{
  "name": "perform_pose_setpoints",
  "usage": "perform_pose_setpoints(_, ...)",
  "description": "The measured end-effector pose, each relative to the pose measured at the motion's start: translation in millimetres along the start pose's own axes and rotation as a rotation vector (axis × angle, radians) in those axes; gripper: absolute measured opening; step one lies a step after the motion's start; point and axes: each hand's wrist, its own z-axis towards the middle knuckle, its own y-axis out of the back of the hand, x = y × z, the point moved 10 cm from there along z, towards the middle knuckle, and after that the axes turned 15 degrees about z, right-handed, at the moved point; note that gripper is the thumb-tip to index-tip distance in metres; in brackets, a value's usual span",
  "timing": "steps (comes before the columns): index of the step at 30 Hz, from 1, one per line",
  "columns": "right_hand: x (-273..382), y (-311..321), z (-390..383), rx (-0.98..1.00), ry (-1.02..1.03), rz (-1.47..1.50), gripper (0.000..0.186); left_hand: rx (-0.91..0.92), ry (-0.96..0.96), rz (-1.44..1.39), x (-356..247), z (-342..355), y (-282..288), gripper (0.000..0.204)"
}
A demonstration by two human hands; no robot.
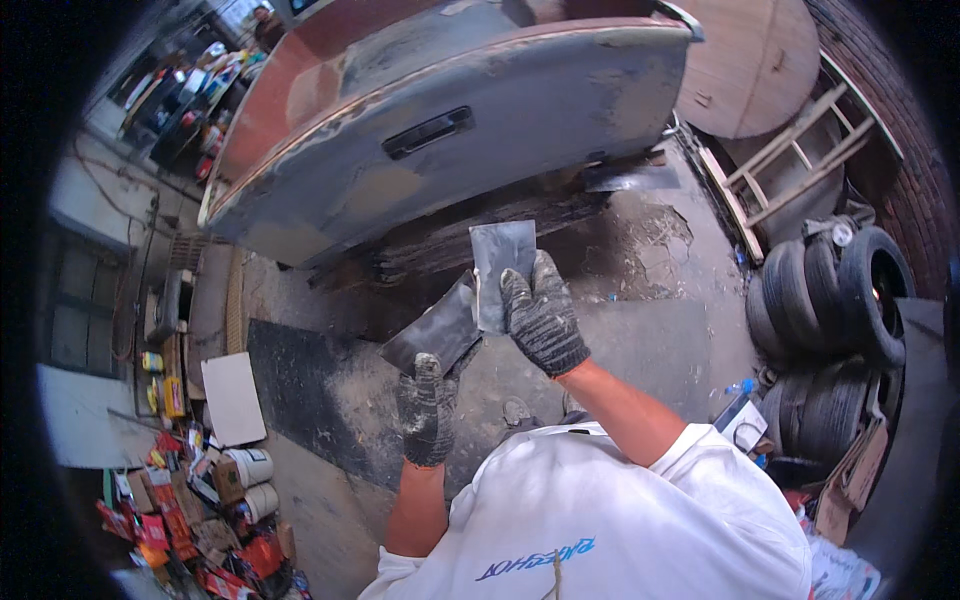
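Observation:
My left hand (pixel 427 410), in a dark grey knit glove, grips a dark, flat spreader plate (pixel 432 335) with the thumb laid over its lower edge. My right hand (pixel 545 315), gloved the same way, is closed on a lighter grey rectangular spreader (pixel 503 250) held nearly upright. The two plates meet in front of me, the right one overlapping the left one's edge. A pale smear, perhaps putty, runs along the left edge of the right spreader. Beyond them stands a grey pickup tailgate (pixel 540 110) with tan patches and a dark handle recess (pixel 428 132).
Stacked tyres (pixel 820 300) and a wooden frame (pixel 800 165) stand to the right. On the left are a pale board (pixel 233 398), white buckets (pixel 255 468) and a heap of boxes and cans (pixel 190 500). A dark mat (pixel 300 390) covers part of the floor. A person (pixel 268 27) is far back left.

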Motion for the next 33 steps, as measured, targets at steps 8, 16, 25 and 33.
perform_pose_setpoints(8, -42, 62, 6, -0.069, -0.036, 0.155, 0.040, 0.041, -0.282, -0.336, -46, 5, -57, 0.036)
perform_pose_setpoints(16, -46, 106, 5, -0.132, 0.075, 0.057, 0.048, 0.188, -0.295, 0.074, -59, 19, -124, 0.028)
perform_pose_setpoints(25, -55, 146, 16, 0.132, 0.163, -0.212, 0.031, 0.494, -0.312, 0.161, -68, 15, -210, 0.024)
perform_pose_setpoints(33, -124, 243, 31, -0.191, -0.059, -0.268, 0.052, 0.841, -0.519, 0.449, -75, 6, -311, 0.026)
